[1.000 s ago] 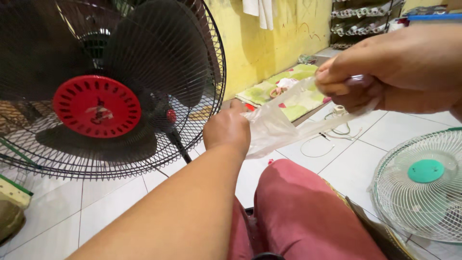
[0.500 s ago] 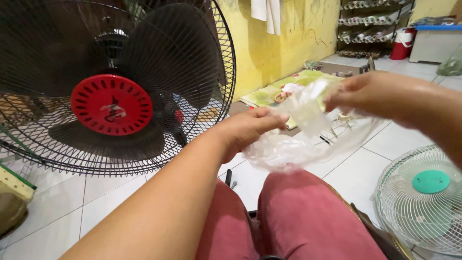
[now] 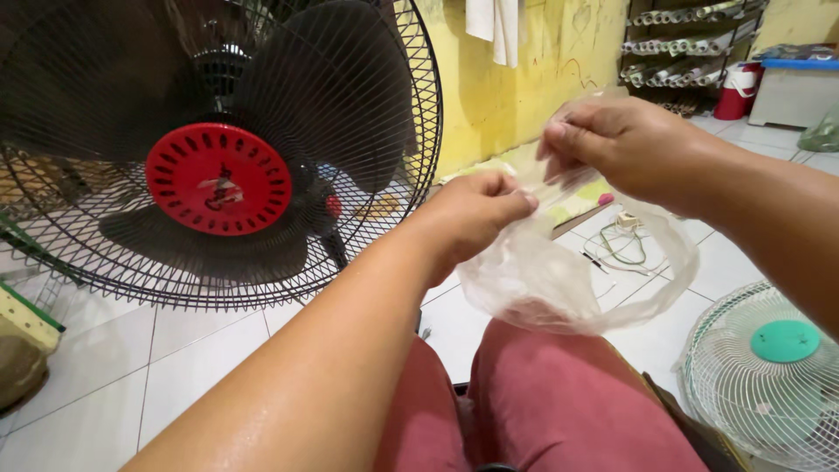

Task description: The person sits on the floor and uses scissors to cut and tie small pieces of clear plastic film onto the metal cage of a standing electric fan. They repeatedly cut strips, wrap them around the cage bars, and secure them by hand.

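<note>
A clear plastic bag (image 3: 559, 280) is pinched at its top edge by the closed left hand (image 3: 476, 214) and right hand (image 3: 620, 144).

A plastic bag (image 3: 568, 280) hangs between the left hand (image 3: 472, 214) and right hand (image 3: 620, 144), above the person's knees (image 3: 559, 402). A large fan (image 3: 218, 149) stands on the floor to the left; a fan guard (image 3: 769, 376) lies at the right. Shelves (image 3: 690, 52) stand behind.

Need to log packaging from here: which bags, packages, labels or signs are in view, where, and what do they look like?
Clear plastic bag: crumpled, see-through, held at its top by left hand and right hand.
Round badge: red, vented, on the black fan, pale mark at centre.
Green bag: far right, on the floor.
</note>
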